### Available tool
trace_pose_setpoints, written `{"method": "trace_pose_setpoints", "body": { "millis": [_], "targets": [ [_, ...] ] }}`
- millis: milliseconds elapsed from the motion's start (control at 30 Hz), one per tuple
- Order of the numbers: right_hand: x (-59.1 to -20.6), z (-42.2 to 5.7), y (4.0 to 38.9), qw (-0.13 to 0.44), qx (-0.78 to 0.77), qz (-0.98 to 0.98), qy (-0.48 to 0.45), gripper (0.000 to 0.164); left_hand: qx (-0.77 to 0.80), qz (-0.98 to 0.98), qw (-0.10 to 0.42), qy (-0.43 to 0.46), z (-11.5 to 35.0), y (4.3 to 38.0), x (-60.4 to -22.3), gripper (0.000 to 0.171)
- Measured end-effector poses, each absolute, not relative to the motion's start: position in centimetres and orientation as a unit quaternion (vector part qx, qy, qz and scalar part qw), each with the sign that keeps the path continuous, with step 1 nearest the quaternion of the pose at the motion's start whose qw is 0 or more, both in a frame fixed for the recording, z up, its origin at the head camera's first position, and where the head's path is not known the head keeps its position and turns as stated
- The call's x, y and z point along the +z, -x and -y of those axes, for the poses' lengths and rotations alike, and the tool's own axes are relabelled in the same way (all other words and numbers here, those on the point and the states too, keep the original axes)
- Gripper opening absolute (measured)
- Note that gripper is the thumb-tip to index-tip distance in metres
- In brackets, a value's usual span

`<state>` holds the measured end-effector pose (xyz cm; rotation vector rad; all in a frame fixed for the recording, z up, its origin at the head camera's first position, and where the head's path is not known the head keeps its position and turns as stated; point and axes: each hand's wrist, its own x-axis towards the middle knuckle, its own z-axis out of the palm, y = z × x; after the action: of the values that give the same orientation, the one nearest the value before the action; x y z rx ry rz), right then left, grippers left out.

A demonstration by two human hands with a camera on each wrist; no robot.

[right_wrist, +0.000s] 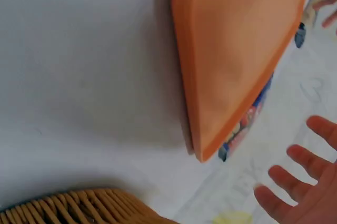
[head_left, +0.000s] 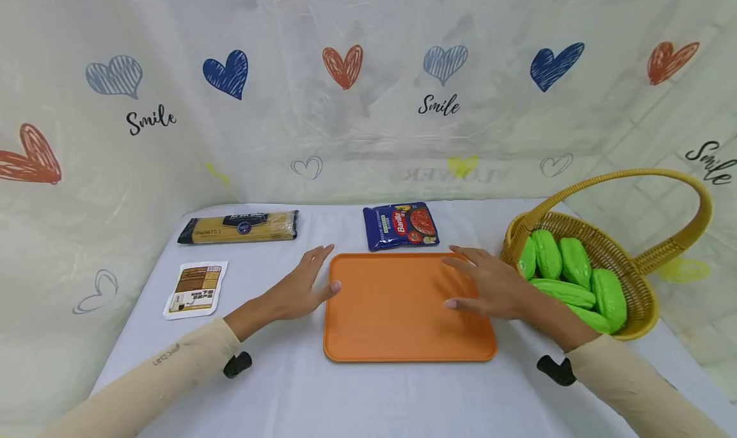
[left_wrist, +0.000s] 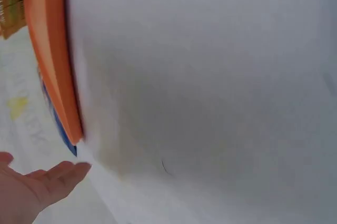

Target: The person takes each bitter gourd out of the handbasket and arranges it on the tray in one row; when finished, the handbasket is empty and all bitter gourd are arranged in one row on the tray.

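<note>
An orange tray (head_left: 397, 336) lies flat on the white-covered table, with nothing on it. My left hand (head_left: 302, 288) is at the tray's left edge, thumb tip by the rim and fingers extended, holding nothing. Over the tray's right part is my right hand (head_left: 489, 284), fingers spread and likewise holding nothing; its shadow falls on the tray. In the left wrist view the left hand (left_wrist: 37, 192) shows low at the corner beside the tray's orange side (left_wrist: 50, 50). The right wrist view shows the right hand's (right_wrist: 310, 176) fingers apart from the tray (right_wrist: 237, 39).
A wicker basket (head_left: 645, 297) with a tall handle stands at the right, holding several green bitter-melon-like pieces (head_left: 607, 297). Behind the tray lies a blue Barilla pouch (head_left: 401, 226). At the left are a spaghetti pack (head_left: 242, 227) and a white-and-brown sachet (head_left: 196, 289). A printed curtain hangs behind.
</note>
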<state>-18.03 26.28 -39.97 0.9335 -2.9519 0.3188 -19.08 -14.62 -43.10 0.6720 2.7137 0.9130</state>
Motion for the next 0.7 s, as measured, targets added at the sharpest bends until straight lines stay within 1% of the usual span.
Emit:
{"method": "trace_pose_setpoints", "body": {
  "millis": [100, 233, 333, 433, 533, 700],
  "targets": [
    [-39.0, -26.9, 17.8, -0.016, 0.145, 0.946, -0.290, 0.073, 0.358, -0.905, 0.131, -0.190, 14.7, 19.2, -43.2, 0.086],
    [-37.9, -28.0, 17.6, -0.050, 0.210, 0.939, -0.269, 0.068, 0.424, -0.875, 0.187, -0.139, 14.7, 19.3, -43.6, 0.092],
    [-37.1, -29.0, 17.5, -0.053, 0.242, 0.933, -0.259, 0.058, 0.476, -0.843, 0.230, -0.102, 14.8, 19.4, -43.9, 0.096],
    [-36.4, -30.2, 17.1, -0.046, 0.259, 0.931, -0.251, 0.048, 0.518, -0.812, 0.259, -0.070, 14.7, 19.5, -44.4, 0.098],
    [-35.8, -31.2, 16.9, -0.046, 0.266, 0.930, -0.249, 0.042, 0.546, -0.792, 0.269, -0.044, 14.5, 19.6, -44.8, 0.099],
    [-35.1, -33.1, 16.8, -0.065, 0.278, 0.927, -0.241, 0.038, 0.567, -0.782, 0.259, -0.014, 14.0, 19.6, -45.1, 0.095]
  ]
}}
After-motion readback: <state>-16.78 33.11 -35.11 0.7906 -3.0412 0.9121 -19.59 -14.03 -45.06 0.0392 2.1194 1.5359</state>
